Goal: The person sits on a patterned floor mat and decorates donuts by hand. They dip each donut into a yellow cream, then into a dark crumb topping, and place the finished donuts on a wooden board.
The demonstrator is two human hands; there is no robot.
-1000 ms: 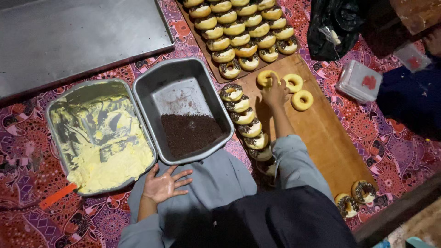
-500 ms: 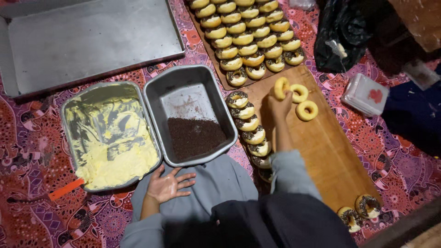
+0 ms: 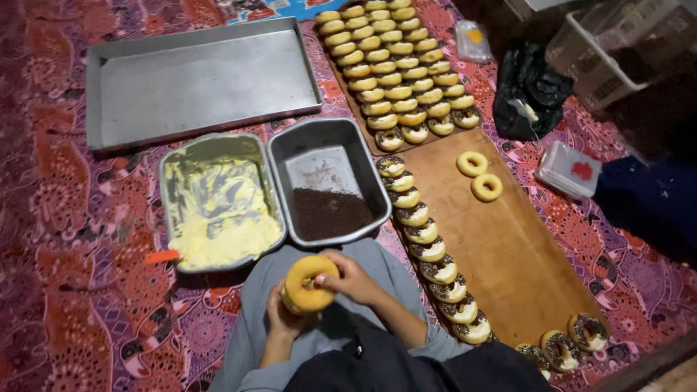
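Plain golden ring doughnut (image 3: 311,283) sat upright over lap, clamped between both hands. Left hand (image 3: 279,316) cupped it from 7 o'clock, fingers curled on underside. Right hand (image 3: 350,279) pinched rim at 3 o'clock. Grey metal pan of dark chocolate sprinkles (image 3: 328,181) at 12 o'clock, grey metal pan of yellow cream (image 3: 218,203) at 11. Row of sprinkle-topped doughnuts (image 3: 428,250) on brown wooden board (image 3: 508,247) at 2 o'clock.

There are three metal pans: one large flat tray (image 3: 196,80), one pan with yellow cream (image 3: 218,207) and one pan with chocolate sprinkles (image 3: 330,185). I count one plain donut in the hands (image 3: 308,283), two plain donuts (image 3: 479,176) lying on the wooden board (image 3: 501,247), a column of nine sprinkled donuts (image 3: 425,243) along its left edge and three more sprinkled ones (image 3: 563,348) at its near end. The far group of donuts (image 3: 396,65) is too many and too small to count surely, and beside them are one black bag (image 3: 526,91) and two small plastic boxes (image 3: 570,170).
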